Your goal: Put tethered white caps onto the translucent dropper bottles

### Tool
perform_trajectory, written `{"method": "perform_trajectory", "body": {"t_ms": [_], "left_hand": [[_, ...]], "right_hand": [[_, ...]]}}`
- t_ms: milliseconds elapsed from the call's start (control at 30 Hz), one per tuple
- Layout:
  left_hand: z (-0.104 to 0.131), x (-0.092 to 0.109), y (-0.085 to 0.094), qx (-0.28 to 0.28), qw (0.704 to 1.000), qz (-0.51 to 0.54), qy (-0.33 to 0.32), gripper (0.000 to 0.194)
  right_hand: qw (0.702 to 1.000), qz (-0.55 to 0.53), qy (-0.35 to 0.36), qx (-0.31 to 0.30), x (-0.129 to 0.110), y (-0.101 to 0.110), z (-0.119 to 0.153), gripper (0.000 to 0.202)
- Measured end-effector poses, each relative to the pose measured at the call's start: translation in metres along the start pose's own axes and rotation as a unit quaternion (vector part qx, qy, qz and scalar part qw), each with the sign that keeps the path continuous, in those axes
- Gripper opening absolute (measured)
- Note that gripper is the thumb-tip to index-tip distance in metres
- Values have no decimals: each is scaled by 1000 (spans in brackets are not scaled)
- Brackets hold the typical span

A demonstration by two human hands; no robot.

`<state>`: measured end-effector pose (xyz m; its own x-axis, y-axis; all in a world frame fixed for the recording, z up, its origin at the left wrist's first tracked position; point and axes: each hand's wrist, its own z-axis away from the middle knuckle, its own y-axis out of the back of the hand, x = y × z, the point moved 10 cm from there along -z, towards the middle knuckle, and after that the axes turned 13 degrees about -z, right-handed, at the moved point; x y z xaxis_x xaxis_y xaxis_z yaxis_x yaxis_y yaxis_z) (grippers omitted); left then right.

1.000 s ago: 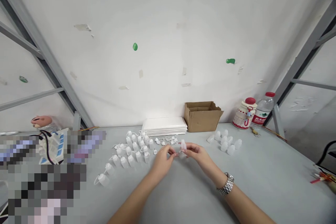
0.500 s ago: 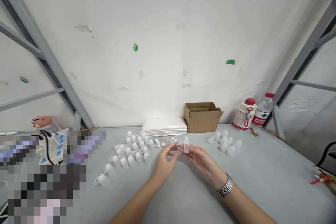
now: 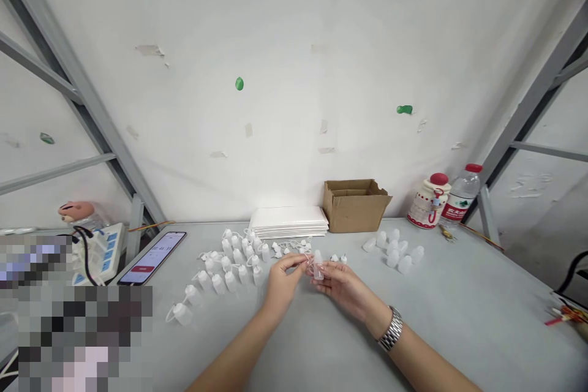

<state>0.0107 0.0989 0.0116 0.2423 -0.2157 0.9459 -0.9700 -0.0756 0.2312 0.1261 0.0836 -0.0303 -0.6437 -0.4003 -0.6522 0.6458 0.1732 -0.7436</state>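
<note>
My right hand, a metal watch at its wrist, grips a small translucent dropper bottle upright over the grey table. Against the bottle's left side, my left hand has thumb and fingers pinched together; what lies between them is too small to make out. Left of the hands stand several capped dropper bottles with white strap loops. Loose white caps lie just behind my fingers. Several uncapped bottles are grouped at the right.
A stack of white flat boxes and an open cardboard box stand by the wall. At the back right are a cream jar and a water bottle. A phone and power strip lie left.
Both hands have come slightly lower and left with the bottle. My left fingers have closed to a pinch beside it. A couple of caps behind my right hand now show.
</note>
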Motion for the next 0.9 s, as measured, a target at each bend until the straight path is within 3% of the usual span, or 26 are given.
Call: {"method": "perform_trajectory", "body": {"t_ms": [333,500,667,900], "left_hand": [[0,-8,6,19,994,97,45,20],[0,-17,8,38,989,124,76,22],[3,-11,0,6,988,131,79,23],[5,0,-9,-46,988,138,59,19]], "right_hand": [[998,38,45,26,-14,-2,4,17],[991,128,38,-14,-6,-13,3,22],[982,184,23,-22,7,-15,0,30],[979,199,51,8,-1,-13,-1,32]]}}
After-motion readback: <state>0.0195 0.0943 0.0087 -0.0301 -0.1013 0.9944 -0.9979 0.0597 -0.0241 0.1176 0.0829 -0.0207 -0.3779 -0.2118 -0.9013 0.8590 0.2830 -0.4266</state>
